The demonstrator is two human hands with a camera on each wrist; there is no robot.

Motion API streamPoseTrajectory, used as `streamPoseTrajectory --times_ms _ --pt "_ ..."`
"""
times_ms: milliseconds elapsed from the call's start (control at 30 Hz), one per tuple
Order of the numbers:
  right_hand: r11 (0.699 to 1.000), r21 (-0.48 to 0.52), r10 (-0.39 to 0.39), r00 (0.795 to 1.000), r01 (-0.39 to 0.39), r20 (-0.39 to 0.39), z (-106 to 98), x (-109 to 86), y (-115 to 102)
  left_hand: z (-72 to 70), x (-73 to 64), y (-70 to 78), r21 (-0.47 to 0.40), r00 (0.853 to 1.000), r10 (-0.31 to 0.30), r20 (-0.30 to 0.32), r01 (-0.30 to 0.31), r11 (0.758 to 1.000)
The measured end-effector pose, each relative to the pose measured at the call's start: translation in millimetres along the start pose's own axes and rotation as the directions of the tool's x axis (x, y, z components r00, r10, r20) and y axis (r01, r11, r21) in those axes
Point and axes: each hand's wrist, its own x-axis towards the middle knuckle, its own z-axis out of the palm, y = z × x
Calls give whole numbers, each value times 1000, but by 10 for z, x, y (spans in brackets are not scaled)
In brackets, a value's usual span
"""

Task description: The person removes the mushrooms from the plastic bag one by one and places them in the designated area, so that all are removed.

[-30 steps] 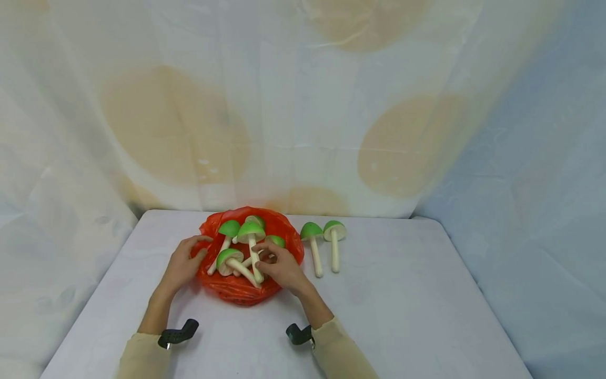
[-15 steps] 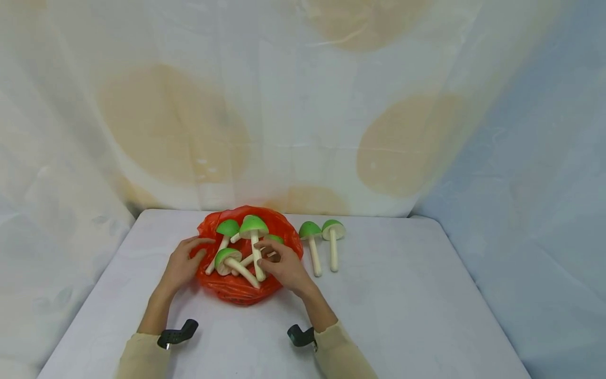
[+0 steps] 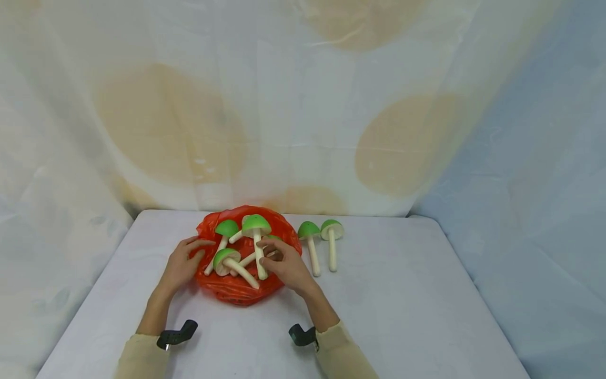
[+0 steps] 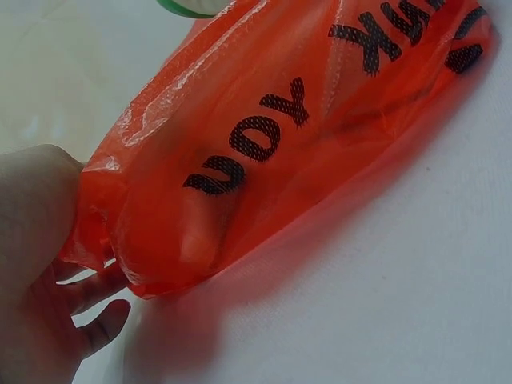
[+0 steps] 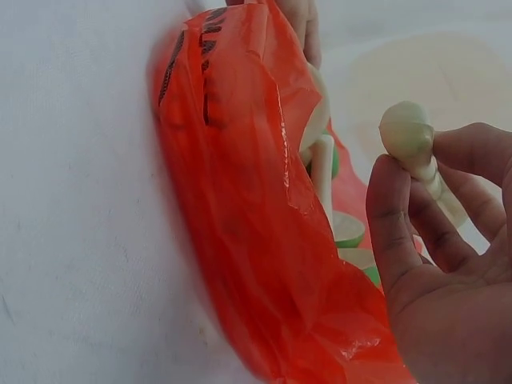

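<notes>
A red plastic bag [image 3: 234,292], its mouth spread wide, holds several toy mushrooms with green caps and cream stems. At its left rim my left hand [image 3: 182,264] grips the plastic; the left wrist view shows the film of the bag [image 4: 248,184] between thumb and fingers. My right hand [image 3: 290,268] pinches the lower stem of one mushroom [image 3: 256,225] between thumb and fingertips, cap up, over the bag. In the right wrist view the rounded stem end of that mushroom [image 5: 405,128] points toward the camera. Another mushroom [image 3: 227,259] lies tilted across the pile.
Two more mushrooms, one nearer the bag [image 3: 310,231] and one farther right [image 3: 332,229], lie on the white table [image 3: 393,295]. A pale curtain [image 3: 293,105] with tan spots hangs behind the table's back edge.
My right hand has shifted slightly right with the pinched mushroom, whose cap has risen a little and moved right, away from the others. My left hand has stayed at the bag's rim.
</notes>
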Motion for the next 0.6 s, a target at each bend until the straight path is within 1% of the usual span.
streamPoseTrajectory --times_ms 100,200,600 --pt "1000 -14 5 1000 -5 -9 -10 31 118 0 -1 0 6 1000 0 -2 0 1000" --pt "1000 -21 -3 1000 3 -11 -32 43 178 1 -5 -1 9 1000 3 -6 -3 1000" --pt "998 -46 -46 998 45 -34 -128 34 209 10 -4 17 -8 1000 8 -5 -8 1000"
